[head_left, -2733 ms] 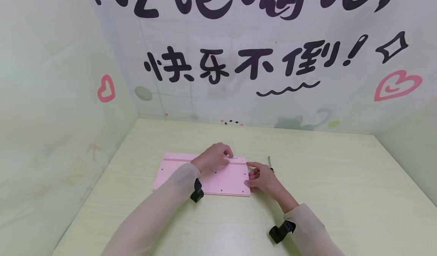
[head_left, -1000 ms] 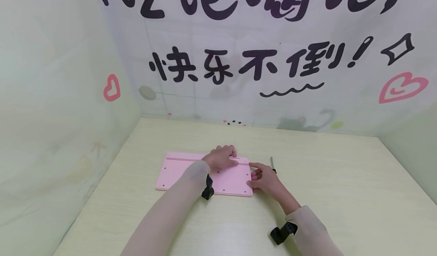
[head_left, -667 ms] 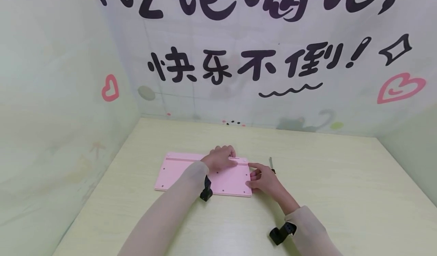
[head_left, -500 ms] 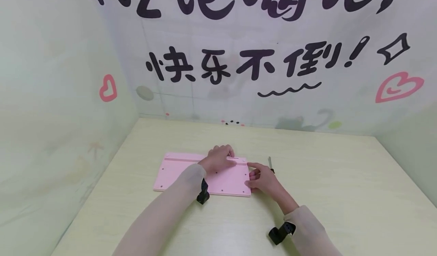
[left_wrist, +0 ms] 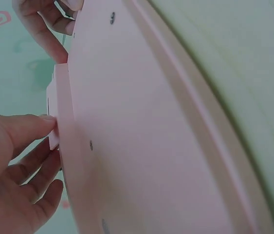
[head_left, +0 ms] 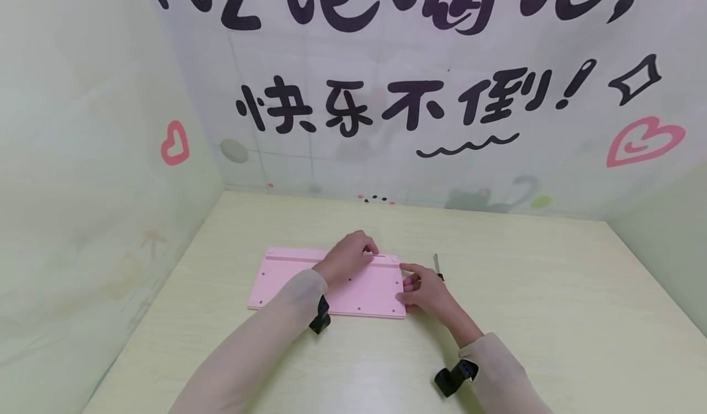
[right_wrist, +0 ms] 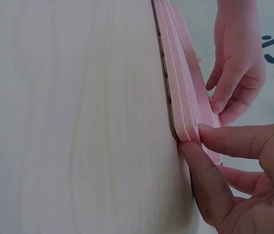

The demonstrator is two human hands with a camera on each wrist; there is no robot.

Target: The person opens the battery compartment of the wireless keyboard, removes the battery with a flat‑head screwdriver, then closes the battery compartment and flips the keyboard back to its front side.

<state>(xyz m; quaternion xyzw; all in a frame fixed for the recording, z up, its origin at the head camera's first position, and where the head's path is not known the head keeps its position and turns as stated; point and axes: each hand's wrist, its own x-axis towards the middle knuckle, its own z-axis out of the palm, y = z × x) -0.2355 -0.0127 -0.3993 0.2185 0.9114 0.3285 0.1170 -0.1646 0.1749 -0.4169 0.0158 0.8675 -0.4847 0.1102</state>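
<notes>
A pink keyboard (head_left: 372, 292) lies face down on the table, its back dotted with small dark screws. Along its far edge runs a raised strip (left_wrist: 54, 105). My left hand (head_left: 347, 258) reaches across the keyboard; in the left wrist view its thumb presses that strip while the fingers curl behind it. At the right end, my right hand (head_left: 431, 292) grips the keyboard's edge. The right wrist view shows thumb and finger pinching the near right corner, with a row of keys underneath. Just beyond the right hand lies a thin metal tool (head_left: 436, 262) like a screwdriver, partly hidden.
The pale wood-grain table (head_left: 530, 291) extends on all sides of the keyboard. Behind it stands a printed cloth wall (head_left: 353, 156) with black lettering, and a side wall (head_left: 110, 187) closes the left. Each wrist carries a black camera (head_left: 455, 377).
My left hand slid right along the far edge, then drew back slightly left within the last half second, its wrist rising. The right hand keeps its hold on the keyboard's end.
</notes>
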